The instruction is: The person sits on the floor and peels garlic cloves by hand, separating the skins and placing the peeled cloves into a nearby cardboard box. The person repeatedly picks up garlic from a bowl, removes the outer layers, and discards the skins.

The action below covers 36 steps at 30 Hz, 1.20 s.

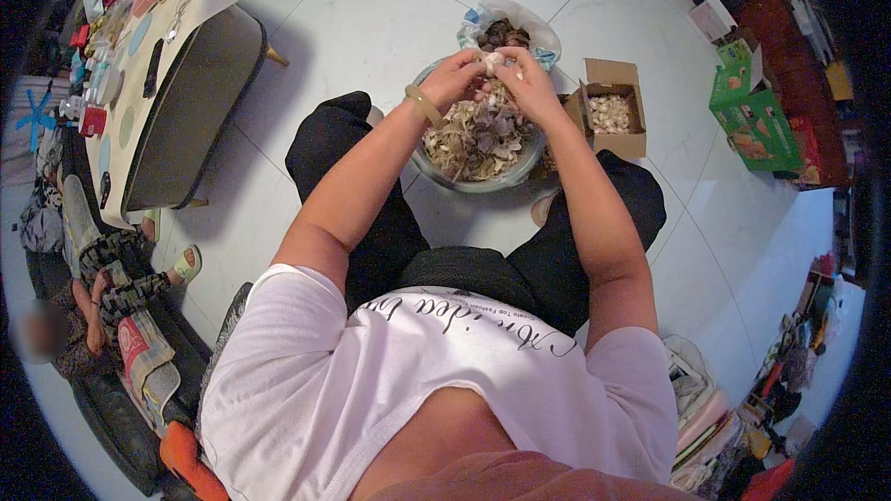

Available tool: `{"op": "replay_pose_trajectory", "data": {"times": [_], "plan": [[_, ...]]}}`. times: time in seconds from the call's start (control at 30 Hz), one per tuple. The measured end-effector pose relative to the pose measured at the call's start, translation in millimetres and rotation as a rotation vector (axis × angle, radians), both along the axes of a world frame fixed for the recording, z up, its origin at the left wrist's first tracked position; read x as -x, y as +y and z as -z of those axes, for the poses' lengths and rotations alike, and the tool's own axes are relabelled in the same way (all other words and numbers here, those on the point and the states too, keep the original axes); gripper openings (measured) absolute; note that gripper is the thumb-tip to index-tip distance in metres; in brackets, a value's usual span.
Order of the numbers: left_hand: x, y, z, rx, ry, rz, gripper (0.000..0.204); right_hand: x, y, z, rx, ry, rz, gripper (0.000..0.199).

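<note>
Both my hands meet over the far side of a round basin [430,167] heaped with dry, papery garlic skins [483,134]. Between the fingertips is a small whitish garlic bulb [493,59]. My left hand [453,76], with a pale bangle at the wrist, grips it from the left, and my right hand [529,85] pinches it from the right. Just beyond the fingers lies a plastic bag [546,37] holding dark brown, clumped pieces [504,33], whose kind I cannot make out. Right of the basin, an open cardboard box [624,146] contains several whitish garlic pieces [610,114].
My knees in black trousers [334,134] flank the basin. A cloth-covered table [186,56] with small items stands at left. Beyond it a person [93,315] sits on a dark sofa. Green boxes [754,121] stand at right by a reddish cabinet [794,56].
</note>
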<state>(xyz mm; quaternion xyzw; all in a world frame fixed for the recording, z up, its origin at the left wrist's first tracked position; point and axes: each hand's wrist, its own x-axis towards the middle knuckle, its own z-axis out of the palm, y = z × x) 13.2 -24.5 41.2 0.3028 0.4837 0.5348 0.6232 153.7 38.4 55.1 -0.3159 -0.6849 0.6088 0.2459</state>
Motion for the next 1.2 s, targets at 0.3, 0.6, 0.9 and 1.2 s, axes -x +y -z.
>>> {"op": "replay_pose_trajectory", "data": {"times": [0.3, 0.6, 0.9, 1.2], "plan": [[0, 0, 12, -0.138, 0.196, -0.028, 0.014, 0, 5, 25, -0.034, -0.056, -0.055, 0.030], [-4, -5, 6, -0.245, 0.770, -0.071, 0.022, 1, 1, 11, 0.532, 0.214, -0.106, 0.020], [3, -6, -6, -0.231, 0.466, -0.125, 0.024, 0, -3, 3, 0.493, 0.099, -0.037, 0.021], [-4, 4, 7, -0.165, 0.384, 0.034, 0.024, 6, 1, 21, -0.132, -0.071, 0.072, 0.030]]}}
